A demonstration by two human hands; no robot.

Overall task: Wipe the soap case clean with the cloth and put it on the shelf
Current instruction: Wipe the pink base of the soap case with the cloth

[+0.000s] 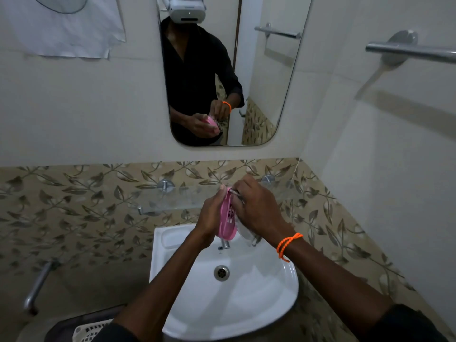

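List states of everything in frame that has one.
soap case: held on edge over the sink
cloth: pressed to the case
left hand: grips the case
right hand: grips the cloth
shelf: bare where visible
sink: no water running

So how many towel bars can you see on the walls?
2. One towel bar is on the right wall, upper right. Another metal bar is low on the left wall beside the sink. The one inside the mirror is only a reflection.
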